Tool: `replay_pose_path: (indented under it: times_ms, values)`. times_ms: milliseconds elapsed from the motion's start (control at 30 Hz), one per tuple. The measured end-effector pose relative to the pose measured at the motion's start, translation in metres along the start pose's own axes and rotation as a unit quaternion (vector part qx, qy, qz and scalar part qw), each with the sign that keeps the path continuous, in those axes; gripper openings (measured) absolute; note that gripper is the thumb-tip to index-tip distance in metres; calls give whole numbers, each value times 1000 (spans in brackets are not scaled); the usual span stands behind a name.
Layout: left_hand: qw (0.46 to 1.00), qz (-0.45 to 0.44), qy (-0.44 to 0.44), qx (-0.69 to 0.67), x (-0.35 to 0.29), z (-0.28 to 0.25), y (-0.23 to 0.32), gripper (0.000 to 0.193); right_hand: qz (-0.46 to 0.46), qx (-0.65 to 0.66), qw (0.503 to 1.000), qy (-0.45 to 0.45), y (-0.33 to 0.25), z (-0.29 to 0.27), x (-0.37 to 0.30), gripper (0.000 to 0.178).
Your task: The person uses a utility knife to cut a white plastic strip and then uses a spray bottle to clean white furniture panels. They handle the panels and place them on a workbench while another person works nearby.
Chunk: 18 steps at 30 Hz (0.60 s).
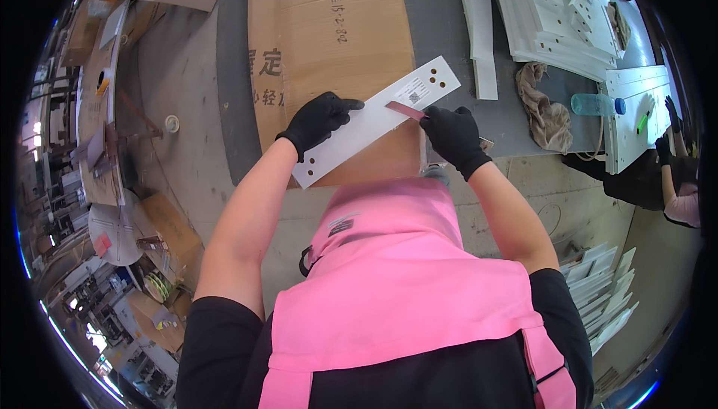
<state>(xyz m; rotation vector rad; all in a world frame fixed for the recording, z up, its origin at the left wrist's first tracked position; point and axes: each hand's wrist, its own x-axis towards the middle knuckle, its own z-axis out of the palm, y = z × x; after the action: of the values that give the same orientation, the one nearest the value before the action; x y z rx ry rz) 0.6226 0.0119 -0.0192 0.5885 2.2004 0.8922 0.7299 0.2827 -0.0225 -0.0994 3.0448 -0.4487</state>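
Observation:
A long white panel [351, 134] with dark round holes near both ends lies slantwise over a cardboard sheet, a printed label [413, 98] toward its far right end. My left hand [321, 121], in a black glove, grips the panel by its upper left edge, index finger stretched across its face. In a matching glove, my right hand [452, 136] is closed round a thin, reddish blade-like tool [404, 110]. Its flat tip reaches over the panel beside the label; I cannot tell whether it touches. The tool's handle is hidden in my fist.
Brown cardboard [344, 27] covers much of the grey table [434, 20]. White strips [479, 42] and stacked panels [538, 20] lie right, near a crumpled rag [544, 110] and a plastic bottle [594, 104]. Another person [677, 177] stands far right. More panels [598, 289] stand at lower right.

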Motion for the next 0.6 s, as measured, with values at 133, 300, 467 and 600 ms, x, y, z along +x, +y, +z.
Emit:
replay_pose_path:
  times_ms: [133, 300, 467, 600]
  values:
    - [1000, 25, -3, -4, 3, -4, -3, 37, -123, 24, 992, -12, -24, 15, -7, 14]
    - [998, 18, -10, -63, 4, -5, -4, 35, -124, 29, 992, -25, -71, 41, -17, 10]
    - [999, 15, -13, -27, 4, -5, -2, 32, -199, 29, 979, -27, -109, 42, -22, 7]
    - [999, -6, -23, -26, 3, -6, 0, 30, -226, 57, 968, -90, -142, 46, -20, 14]
